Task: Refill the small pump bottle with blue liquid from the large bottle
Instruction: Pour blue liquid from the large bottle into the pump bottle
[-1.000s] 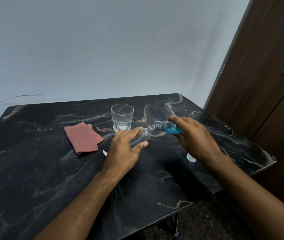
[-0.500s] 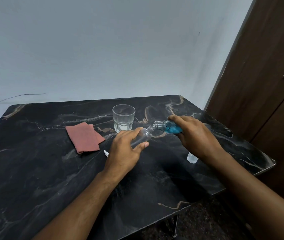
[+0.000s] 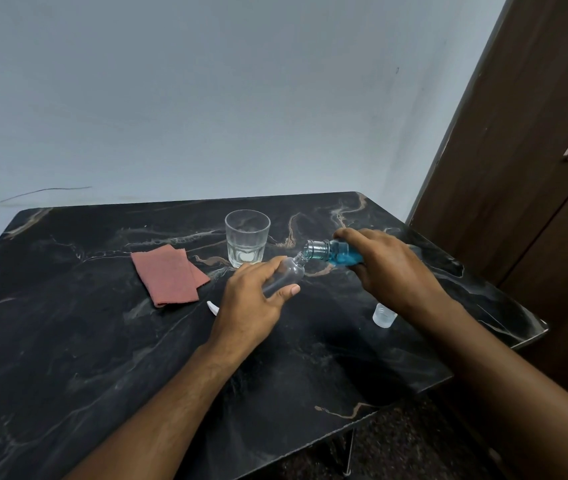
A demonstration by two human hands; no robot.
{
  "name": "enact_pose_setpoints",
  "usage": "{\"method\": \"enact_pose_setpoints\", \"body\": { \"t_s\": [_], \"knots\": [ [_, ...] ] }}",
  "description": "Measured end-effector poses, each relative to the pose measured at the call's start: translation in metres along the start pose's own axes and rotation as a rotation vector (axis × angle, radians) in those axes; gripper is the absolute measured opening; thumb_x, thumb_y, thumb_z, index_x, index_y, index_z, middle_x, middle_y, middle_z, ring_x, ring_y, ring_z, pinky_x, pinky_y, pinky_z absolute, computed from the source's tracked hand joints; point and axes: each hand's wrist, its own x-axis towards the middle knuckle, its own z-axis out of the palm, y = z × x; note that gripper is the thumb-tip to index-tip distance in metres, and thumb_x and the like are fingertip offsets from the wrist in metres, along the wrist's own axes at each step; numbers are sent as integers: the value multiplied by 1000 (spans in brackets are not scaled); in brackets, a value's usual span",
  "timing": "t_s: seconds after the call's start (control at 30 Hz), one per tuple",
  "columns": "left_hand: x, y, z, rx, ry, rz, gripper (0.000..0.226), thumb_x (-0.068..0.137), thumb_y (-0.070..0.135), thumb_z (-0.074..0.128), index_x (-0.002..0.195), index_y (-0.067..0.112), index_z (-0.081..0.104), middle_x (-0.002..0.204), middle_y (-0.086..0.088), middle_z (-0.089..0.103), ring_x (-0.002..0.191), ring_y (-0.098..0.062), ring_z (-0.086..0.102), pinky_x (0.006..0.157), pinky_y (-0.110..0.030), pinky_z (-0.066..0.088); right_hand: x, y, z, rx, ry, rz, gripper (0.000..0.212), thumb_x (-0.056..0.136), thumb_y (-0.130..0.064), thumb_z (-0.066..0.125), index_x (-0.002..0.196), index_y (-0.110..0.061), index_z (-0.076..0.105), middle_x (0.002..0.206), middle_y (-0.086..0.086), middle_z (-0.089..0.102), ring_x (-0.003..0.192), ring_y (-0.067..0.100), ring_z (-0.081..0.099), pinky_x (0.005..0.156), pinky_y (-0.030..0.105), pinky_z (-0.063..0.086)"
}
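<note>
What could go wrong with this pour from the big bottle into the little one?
1. The small bottle has a narrow neck and is held tilted in the left hand; the large bottle in the right hand has a wider mouth, so blue liquid may spill onto the table.
2. Both bottles are held in the air, so a small wobble could misalign the mouths.
3. The right forearm passes close above the small cap and might knock it.

the black marble-look table top [image 3: 78,341] has a smooth, faintly glossy face with tan and white veins. on it, left of the clear faceted drinking glass [image 3: 247,239], lies a matt, woven-looking rust-pink cloth [image 3: 168,275]. right of the glass, the small clear bottle [image 3: 287,276] and the large clear bottle of blue liquid [image 3: 334,254] look smooth and shiny. the brown door [image 3: 524,150] beyond looks like matt wood grain.
</note>
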Motion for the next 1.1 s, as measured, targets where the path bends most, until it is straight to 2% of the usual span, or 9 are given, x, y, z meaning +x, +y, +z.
{"method": "enact_pose_setpoints", "body": {
  "t_s": [0.13,0.3,0.43,0.6,0.73,0.93,1.1],
  "knots": [
    [-1,0,1,-27,8,-28,55,79,33,84,131,32,65,107,20,69,102,-1,60,89,-17,47,1,-1,-3,-6,-10,7,51,89,-13,73,134,-22,52,118,6,68,102,28,63,83,46,55],
    [0,0,1,-47,17,-30,53,80,32,84,130,31,66,105,19,69,103,-5,63,91,-20,50,2,-2,-4,-3,-16,4,52,90,-14,73,136,-23,50,121,5,67,104,27,62,84,44,55],
    [0,-1,1,-41,23,-25,51,80,32,84,129,32,67,99,25,64,101,-3,62,87,-13,46,3,-4,-7,-6,-15,1,55,89,-14,74,137,-22,51,123,6,67,106,26,62,87,43,55],
    [0,-2,1,-55,29,-27,53,80,33,83,130,34,65,101,27,64,101,4,61,83,-5,42,5,-5,-11,-9,-18,-12,55,89,-13,75,138,-20,51,125,7,66,109,26,63,91,43,55],
    [0,-2,1,-50,34,-16,53,80,32,83,130,33,65,97,34,61,102,2,61,84,-7,43,6,-6,-12,-9,-17,-5,55,89,-12,74,139,-21,51,125,6,66,110,27,62,91,44,54],
    [-1,-1,0,-70,42,5,53,80,30,84,129,36,63,95,33,62,102,-3,63,87,-16,48,7,-6,-12,-12,-28,-2,56,90,-14,74,140,-22,50,128,6,65,112,26,62,92,44,55],
    [0,-2,1,-86,45,-7,53,80,30,83,130,32,65,100,34,61,104,4,61,85,-1,42,7,-6,-13,-18,-24,-11,56,89,-13,74,139,-21,51,126,7,66,110,26,63,91,45,55]
  ]
}}
